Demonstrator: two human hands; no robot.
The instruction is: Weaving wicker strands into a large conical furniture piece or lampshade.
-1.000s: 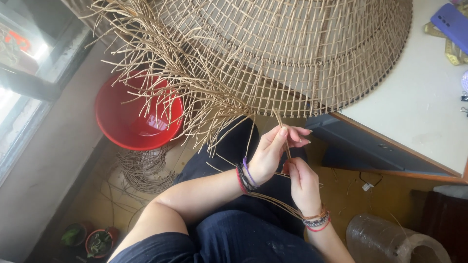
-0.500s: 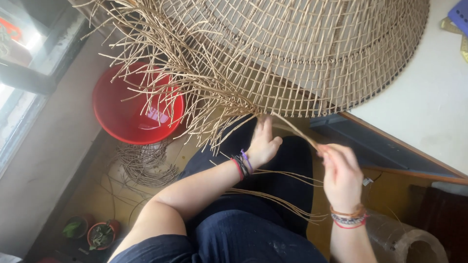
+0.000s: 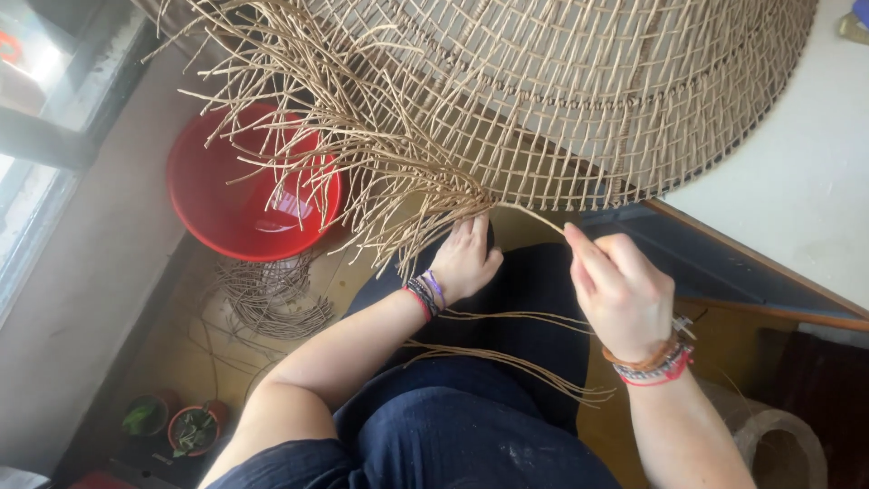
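Two hands: our right hand (image 3: 625, 294) pinches one thin tan rattan strand (image 3: 534, 215) between fingers; left hand (image 3: 466, 258) presses flat, fingers released, against the large woven tan wicker shade (image 3: 561, 91).

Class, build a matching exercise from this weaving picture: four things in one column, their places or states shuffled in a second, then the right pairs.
1 left hand
2 right hand
3 red bowl
4 potted plants

A pinching one strand
B on the floor, bottom left
C under the loose strand ends
D flat against the woven basket's edge

Pairs: 1-D, 2-A, 3-C, 4-B
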